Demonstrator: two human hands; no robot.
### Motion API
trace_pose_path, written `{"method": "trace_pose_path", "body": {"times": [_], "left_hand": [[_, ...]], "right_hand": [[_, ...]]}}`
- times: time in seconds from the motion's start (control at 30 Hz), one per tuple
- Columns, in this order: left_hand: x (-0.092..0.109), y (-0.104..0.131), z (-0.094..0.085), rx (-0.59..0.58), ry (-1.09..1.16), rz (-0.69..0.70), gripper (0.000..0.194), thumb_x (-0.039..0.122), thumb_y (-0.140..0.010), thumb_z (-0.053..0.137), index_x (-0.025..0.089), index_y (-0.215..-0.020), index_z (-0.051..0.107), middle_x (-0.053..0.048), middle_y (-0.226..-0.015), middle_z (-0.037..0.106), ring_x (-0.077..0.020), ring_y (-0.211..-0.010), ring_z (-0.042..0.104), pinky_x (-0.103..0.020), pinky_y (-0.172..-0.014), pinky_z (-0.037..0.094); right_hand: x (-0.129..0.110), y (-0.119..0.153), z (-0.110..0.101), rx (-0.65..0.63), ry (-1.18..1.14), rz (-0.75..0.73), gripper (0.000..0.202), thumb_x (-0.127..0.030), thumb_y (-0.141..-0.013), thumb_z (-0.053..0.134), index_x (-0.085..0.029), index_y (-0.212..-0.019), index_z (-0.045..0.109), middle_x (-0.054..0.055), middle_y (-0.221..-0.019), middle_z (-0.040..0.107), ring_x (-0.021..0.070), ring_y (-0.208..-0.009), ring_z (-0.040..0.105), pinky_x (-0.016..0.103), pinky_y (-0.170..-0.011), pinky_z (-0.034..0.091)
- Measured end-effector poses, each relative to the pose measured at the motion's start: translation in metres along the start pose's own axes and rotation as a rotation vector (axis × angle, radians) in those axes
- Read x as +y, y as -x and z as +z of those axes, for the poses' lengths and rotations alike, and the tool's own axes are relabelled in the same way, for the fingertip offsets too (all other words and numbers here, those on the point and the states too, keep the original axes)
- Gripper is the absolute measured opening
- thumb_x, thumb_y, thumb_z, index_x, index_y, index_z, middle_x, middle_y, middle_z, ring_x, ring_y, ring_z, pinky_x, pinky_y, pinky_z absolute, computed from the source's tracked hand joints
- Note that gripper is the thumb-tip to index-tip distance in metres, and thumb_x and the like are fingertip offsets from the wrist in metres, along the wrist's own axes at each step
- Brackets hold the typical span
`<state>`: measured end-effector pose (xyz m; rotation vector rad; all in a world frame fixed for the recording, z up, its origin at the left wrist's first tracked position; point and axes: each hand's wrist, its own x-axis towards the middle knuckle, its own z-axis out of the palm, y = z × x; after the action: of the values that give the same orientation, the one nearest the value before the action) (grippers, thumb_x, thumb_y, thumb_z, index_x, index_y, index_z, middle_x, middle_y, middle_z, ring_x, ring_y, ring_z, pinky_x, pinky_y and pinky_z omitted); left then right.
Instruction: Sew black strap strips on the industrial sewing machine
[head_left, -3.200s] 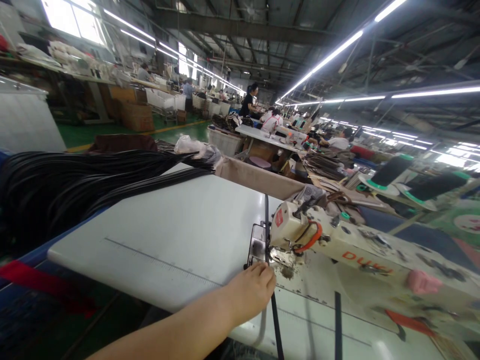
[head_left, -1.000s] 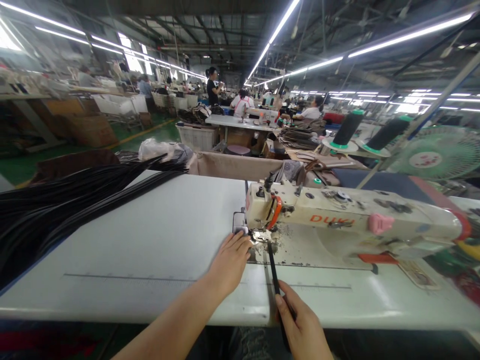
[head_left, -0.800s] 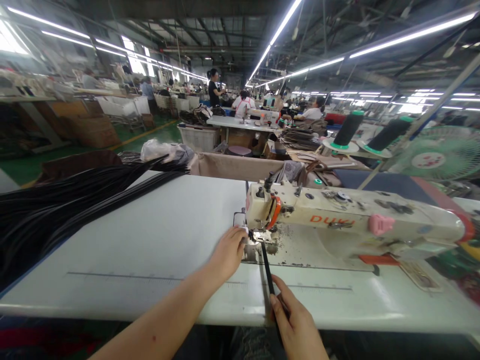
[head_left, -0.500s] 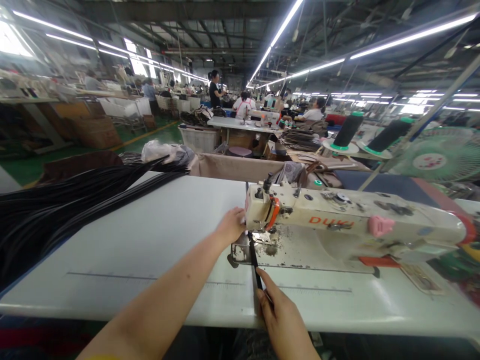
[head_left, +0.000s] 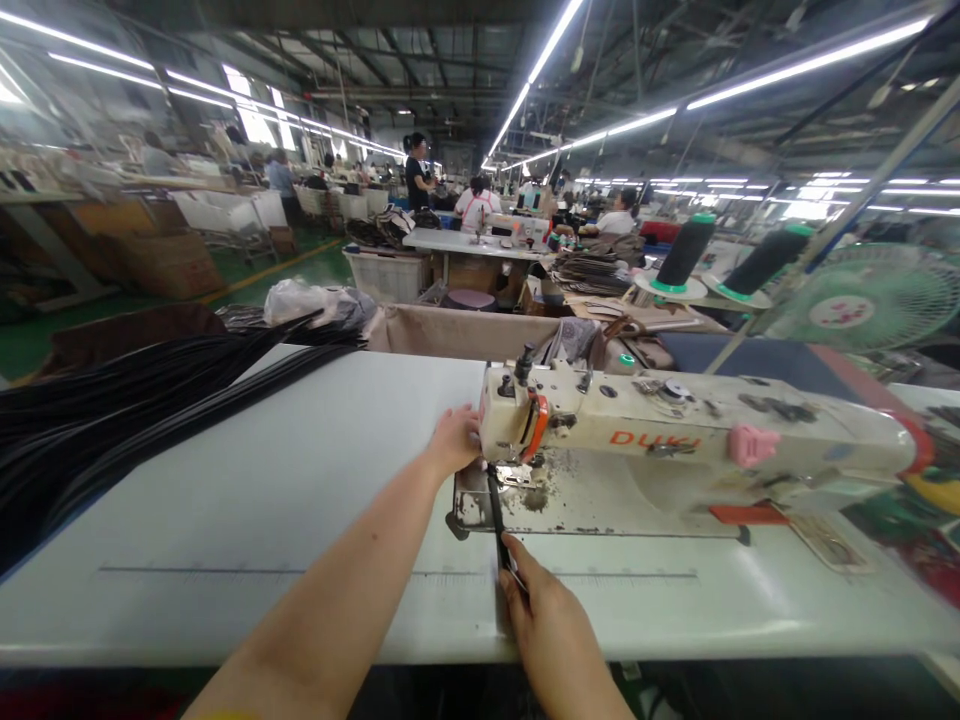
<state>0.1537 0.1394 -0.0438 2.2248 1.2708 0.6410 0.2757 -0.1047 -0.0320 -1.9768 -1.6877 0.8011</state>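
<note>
A long black strap (head_left: 497, 510) runs front to back under the needle area of a cream sewing machine (head_left: 645, 430). My right hand (head_left: 555, 625) is closed on the strap near the table's front edge, thumb and index finger pinching it. A thin shiny piece shows between those fingers; its kind is unclear. Beyond the needle, my left hand (head_left: 454, 440) reaches to the left side of the machine head. Its fingers are bent toward the strap line, and their tips are hidden behind the head, so its hold cannot be made out.
Many black straps (head_left: 165, 400) lie heaped over the table's left side. A ruler line (head_left: 300, 571) crosses the white tabletop (head_left: 337, 450). Black thread cones (head_left: 686, 252) and a green fan (head_left: 870, 300) stand behind at right. A fabric-lined bin (head_left: 465, 328) is beyond the table; co-workers sit farther back.
The view has shifted slightly, so the scene sits a little farther left. My right hand remains closed on the strap, and my left hand stays beside the machine head.
</note>
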Motion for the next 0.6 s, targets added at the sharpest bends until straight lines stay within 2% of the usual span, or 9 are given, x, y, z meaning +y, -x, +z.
{"method": "trace_pose_path", "body": {"times": [0.2, 0.37, 0.5, 0.6], "left_hand": [[-0.002, 0.0, 0.003, 0.001, 0.02, -0.018, 0.025, 0.012, -0.082, 0.066, 0.023, -0.1, 0.08, -0.008, -0.137, 0.068, -0.0317, -0.143, 0.047, -0.058, -0.127, 0.016], [-0.001, -0.001, 0.003, 0.023, 0.051, -0.027, 0.032, 0.012, -0.08, 0.068, 0.024, -0.107, 0.079, -0.008, -0.134, 0.07, -0.0326, -0.141, 0.05, -0.059, -0.126, 0.017], [0.0, -0.001, 0.0, 0.039, 0.092, -0.029, 0.026, 0.013, -0.077, 0.069, 0.022, -0.098, 0.081, -0.01, -0.12, 0.075, -0.0352, -0.127, 0.06, -0.051, -0.118, 0.035], [0.001, -0.001, -0.003, 0.06, 0.144, -0.039, 0.023, 0.015, -0.077, 0.068, 0.02, -0.096, 0.081, -0.01, -0.115, 0.077, -0.0326, -0.115, 0.066, -0.043, -0.106, 0.047]], "right_hand": [[-0.008, -0.003, 0.0, -0.004, 0.034, 0.044, 0.053, -0.029, -0.102, 0.037, -0.018, -0.151, 0.051, 0.015, -0.13, 0.071, 0.0337, -0.115, 0.07, 0.045, -0.097, 0.053], [-0.014, -0.006, -0.002, -0.016, 0.071, 0.076, 0.053, -0.026, -0.101, 0.039, -0.015, -0.152, 0.05, 0.017, -0.133, 0.07, 0.034, -0.118, 0.069, 0.044, -0.098, 0.053], [-0.014, -0.009, -0.001, -0.014, 0.078, 0.084, 0.052, -0.026, -0.102, 0.039, -0.016, -0.152, 0.051, 0.017, -0.126, 0.073, 0.0346, -0.112, 0.072, 0.045, -0.094, 0.055], [-0.013, -0.01, 0.0, 0.006, 0.044, 0.055, 0.052, -0.026, -0.101, 0.039, -0.015, -0.15, 0.051, 0.018, -0.129, 0.071, 0.0329, -0.116, 0.069, 0.045, -0.099, 0.053]]}}
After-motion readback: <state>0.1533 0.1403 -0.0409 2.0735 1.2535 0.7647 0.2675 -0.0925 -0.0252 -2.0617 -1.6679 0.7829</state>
